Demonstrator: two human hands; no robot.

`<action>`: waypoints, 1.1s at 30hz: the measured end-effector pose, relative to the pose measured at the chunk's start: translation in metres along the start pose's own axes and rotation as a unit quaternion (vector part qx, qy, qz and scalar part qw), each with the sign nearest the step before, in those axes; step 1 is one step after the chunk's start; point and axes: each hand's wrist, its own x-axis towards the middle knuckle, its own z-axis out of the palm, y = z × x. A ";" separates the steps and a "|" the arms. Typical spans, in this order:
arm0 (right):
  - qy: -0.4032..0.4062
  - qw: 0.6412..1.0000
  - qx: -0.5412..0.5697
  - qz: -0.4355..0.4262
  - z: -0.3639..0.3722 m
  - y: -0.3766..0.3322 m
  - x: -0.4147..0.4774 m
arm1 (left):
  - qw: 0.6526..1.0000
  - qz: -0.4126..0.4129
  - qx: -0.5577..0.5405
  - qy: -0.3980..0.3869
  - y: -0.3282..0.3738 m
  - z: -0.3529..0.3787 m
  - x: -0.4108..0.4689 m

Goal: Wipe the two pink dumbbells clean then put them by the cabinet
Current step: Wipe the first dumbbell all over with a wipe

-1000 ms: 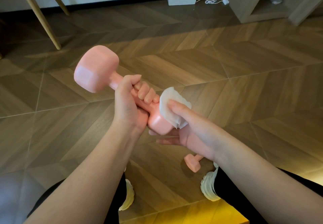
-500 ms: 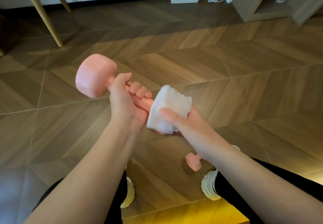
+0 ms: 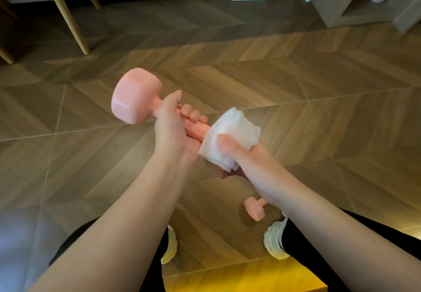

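Compared with one second before, the white wipe [image 3: 232, 132] had slid over the near head of the held dumbbell [image 3: 136, 96] and covered it completely. The left hand [image 3: 173, 132] gripped the handle with fingers curled round it. The right hand [image 3: 246, 157] clasped the wipe round the near head, thumb pressed on top. The long axis ran from upper left to lower right above the floor [image 3: 319, 109], with the exposed far head pointing up-left, away from the person. The second dumbbell [image 3: 254, 208] lay on the floor just beside the right shoe [image 3: 273, 241]; one head and a stub of handle showed, the rest hidden behind the right forearm. The wooden cabinet [image 3: 346, 2] stood well apart at upper right, cut off by the frame edge.
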 end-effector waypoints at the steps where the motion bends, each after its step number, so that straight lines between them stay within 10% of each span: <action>1: -0.009 1.000 0.002 0.014 -0.003 -0.002 0.000 | 1.000 0.001 -0.001 0.000 0.001 0.000 0.001; 6: -0.070 0.996 0.002 0.056 -0.010 -0.004 0.001 | 1.000 0.005 -0.011 0.012 0.008 -0.002 0.006; 16: 0.072 0.990 0.060 0.106 0.005 -0.005 0.002 | 1.000 0.005 -0.012 -0.005 0.004 -0.003 0.003; 33: -0.042 0.973 0.207 0.095 -0.004 -0.010 -0.002 | 0.997 -0.014 -0.015 -0.078 0.004 -0.002 0.003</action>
